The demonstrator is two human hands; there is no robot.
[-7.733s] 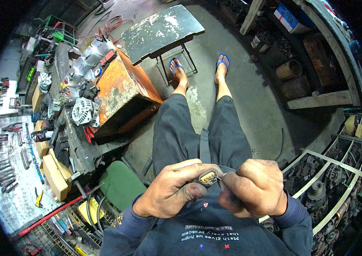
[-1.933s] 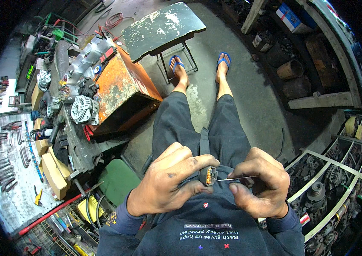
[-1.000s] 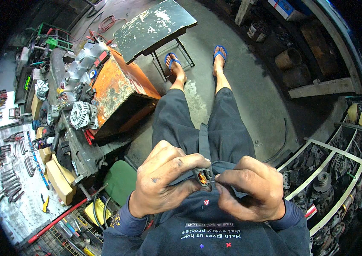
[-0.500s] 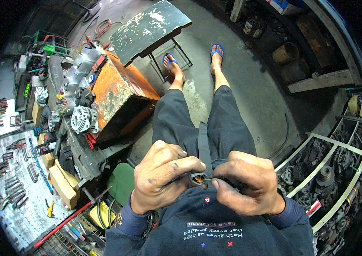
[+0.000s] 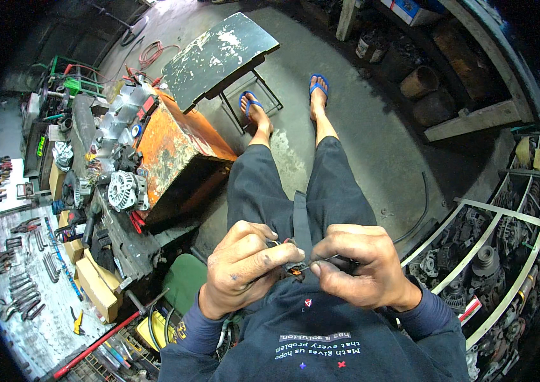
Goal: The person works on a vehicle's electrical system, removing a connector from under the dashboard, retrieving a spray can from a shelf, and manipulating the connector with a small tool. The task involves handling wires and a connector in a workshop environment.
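Note:
Close in front of my dark shirt, both hands work together on one small piece. My left hand (image 5: 241,267) is closed around a small dark part (image 5: 296,270) with an orange inside, which looks like an electrical connector; its kind is not certain. Some thin wire shows above the left fingertips. My right hand (image 5: 368,267) pinches a thin, pin-like metal piece (image 5: 307,268) between thumb and forefinger. Its tip meets the open end of the dark part. The fingers hide most of both pieces.
At the left stands a cluttered bench with an alternator (image 5: 128,191) beside an orange cabinet (image 5: 184,137). Wrenches (image 5: 23,296) lie on a pale board. A worn dark table (image 5: 219,60) stands ahead. Right, a metal rack (image 5: 496,226) holds greasy parts.
The whole view has shifted slightly. Both hands keep nearly the same grip, with the left fingers a little shifted, and more wire shows above them. The pin-like piece stays at the dark part.

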